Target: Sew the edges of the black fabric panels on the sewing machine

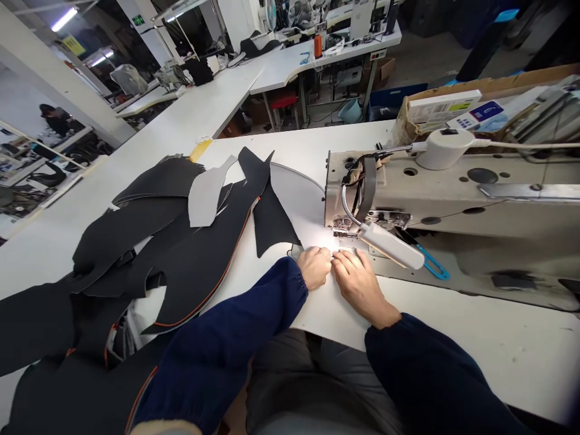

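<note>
A grey fabric piece (296,196) with a dark edge lies on the table and runs up to the needle area of a sewing machine (335,193). My left hand (316,267) is closed at its near end, knuckles up, the fingers curled under. Beside it, my right hand (360,287) lies palm down by the machine's presser foot, fingers stretched forward and resting on the bed. The fingertips of both hands nearly meet; what lies beneath them is hidden by glare. A white lamp (392,244) on a bendy neck lights this spot.
Black fabric panels (203,254), some with orange edging, are heaped on the left of the white table (498,350). A light grey piece (211,193) lies on top. Blue thread snips (432,263) rest under the machine arm. A cardboard box (403,124) stands behind the machine.
</note>
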A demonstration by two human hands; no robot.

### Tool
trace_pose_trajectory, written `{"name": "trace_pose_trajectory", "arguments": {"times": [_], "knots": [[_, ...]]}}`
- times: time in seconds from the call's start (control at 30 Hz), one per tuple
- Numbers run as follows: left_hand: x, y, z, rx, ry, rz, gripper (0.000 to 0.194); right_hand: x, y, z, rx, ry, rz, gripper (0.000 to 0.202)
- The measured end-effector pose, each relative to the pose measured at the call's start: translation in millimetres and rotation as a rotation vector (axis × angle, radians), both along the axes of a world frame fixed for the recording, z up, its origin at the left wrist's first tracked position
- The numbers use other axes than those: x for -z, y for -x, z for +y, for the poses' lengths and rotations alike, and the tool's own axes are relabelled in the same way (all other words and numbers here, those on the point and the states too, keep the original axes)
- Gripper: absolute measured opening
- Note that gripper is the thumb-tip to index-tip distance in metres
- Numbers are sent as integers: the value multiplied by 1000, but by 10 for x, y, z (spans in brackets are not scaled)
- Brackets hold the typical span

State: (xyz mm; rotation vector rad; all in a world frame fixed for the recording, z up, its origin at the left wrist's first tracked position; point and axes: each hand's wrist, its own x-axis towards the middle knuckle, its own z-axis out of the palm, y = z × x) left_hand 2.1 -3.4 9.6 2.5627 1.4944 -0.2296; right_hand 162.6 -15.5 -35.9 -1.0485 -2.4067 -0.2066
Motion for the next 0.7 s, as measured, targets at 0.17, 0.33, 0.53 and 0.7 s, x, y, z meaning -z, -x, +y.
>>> {"name": "trace_pose_trajectory", "arguments": {"times": [0.17,0.33,0.53,0.7], "knots": [[38,-6,56,-15,2,-21,29,46,11,44,12,12,-48,26],[72,-56,193,-57,-41,-54,32,5,45,146,83,3,-47,25],[92,-108,354,-193,-81,-124,35,-25,-33,159,118,-18,105,22],[60,-116,420,-238,-78,-144,38,-33,-185,128,98,11,291,25]]}}
